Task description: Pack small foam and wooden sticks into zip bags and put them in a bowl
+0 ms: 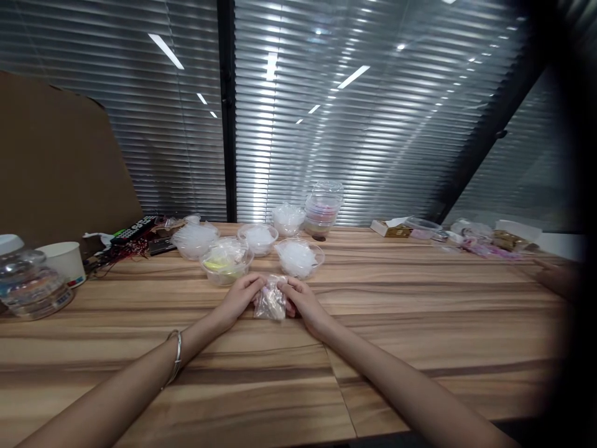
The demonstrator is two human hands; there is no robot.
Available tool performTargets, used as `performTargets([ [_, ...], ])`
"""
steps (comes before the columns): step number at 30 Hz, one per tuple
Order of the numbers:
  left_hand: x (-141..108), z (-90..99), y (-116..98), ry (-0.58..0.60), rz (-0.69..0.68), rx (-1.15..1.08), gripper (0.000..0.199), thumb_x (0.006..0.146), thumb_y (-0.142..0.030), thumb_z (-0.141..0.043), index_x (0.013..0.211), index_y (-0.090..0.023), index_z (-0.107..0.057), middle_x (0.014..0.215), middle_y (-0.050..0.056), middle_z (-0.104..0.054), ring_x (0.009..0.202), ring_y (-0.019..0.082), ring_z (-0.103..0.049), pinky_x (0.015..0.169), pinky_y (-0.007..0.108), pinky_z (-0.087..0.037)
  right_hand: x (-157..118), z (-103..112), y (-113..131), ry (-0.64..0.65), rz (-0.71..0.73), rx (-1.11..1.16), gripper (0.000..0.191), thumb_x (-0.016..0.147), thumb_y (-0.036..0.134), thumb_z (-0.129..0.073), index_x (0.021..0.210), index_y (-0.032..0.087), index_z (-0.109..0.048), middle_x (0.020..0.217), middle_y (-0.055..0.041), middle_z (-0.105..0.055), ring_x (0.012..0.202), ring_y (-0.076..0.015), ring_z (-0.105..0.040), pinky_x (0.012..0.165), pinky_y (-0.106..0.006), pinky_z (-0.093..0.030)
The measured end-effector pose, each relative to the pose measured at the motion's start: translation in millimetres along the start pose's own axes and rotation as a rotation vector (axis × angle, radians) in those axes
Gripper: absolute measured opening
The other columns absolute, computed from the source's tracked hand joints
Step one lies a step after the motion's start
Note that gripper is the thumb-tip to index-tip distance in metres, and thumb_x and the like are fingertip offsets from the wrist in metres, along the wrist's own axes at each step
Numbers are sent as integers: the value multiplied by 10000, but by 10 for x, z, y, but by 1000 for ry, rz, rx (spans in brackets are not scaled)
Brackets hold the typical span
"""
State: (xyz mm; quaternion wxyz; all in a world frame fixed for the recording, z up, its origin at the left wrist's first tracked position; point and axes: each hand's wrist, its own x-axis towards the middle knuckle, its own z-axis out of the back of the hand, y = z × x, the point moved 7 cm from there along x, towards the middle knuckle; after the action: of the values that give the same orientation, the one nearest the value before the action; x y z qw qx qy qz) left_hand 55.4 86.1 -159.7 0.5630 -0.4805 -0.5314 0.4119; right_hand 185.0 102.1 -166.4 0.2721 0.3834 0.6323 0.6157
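Observation:
A small clear plastic bag (271, 303) is held up between my two hands over the wooden table. My left hand (242, 297) pinches its upper left edge, with a bangle on that wrist. On the other side my right hand (302, 303) grips the upper right edge, thumb in front. Something pale and shiny shows in the bag, too blurred to name. Just beyond my hands stand a clear bowl with yellow and clear packets (226, 261) and a clear bowl with white contents (299, 259).
More bowls (257, 239) and a stack of clear tubs (323, 208) stand toward the blinds. A clear jar (35, 286), a white paper tub (65, 262) and wires lie left. Small boxes (392, 228) and pink packets are right, near another person's hand (555, 277).

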Motion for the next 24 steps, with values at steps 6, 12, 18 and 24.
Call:
performTargets([
  [6,-20,9,49,8,49,-66,323,837,-442,-528,950,-143,-578,367,-92,-340,318,64,-289,364,175,-290,13,125,-6,-139,-13,39,280,779,440,-608,795,170,-535,396,100,-321,330,-40,-238,333,-166,-162],
  [12,-49,-31,26,70,132,-141,356,839,-473,-514,950,-138,-564,495,19,-605,334,108,-478,330,175,-335,-4,135,-22,-114,-8,-31,350,809,497,-548,908,163,-589,352,66,-438,287,-56,-291,304,-156,-183],
  [18,-31,-9,13,57,129,-259,437,863,-498,-452,972,-109,-620,885,144,-699,700,188,-654,686,300,-510,7,168,-31,-141,-14,79,527,840,607,-400,943,147,-635,593,-56,-649,432,-119,-535,405,-204,-390],
  [24,-27,-7,-57,28,35,-193,331,831,-409,-544,959,-134,-677,1091,122,-639,1012,242,-578,874,340,-453,-17,176,165,-194,186,-119,311,816,435,-556,940,178,-678,947,-76,-679,838,-197,-613,743,-295,-472],
])
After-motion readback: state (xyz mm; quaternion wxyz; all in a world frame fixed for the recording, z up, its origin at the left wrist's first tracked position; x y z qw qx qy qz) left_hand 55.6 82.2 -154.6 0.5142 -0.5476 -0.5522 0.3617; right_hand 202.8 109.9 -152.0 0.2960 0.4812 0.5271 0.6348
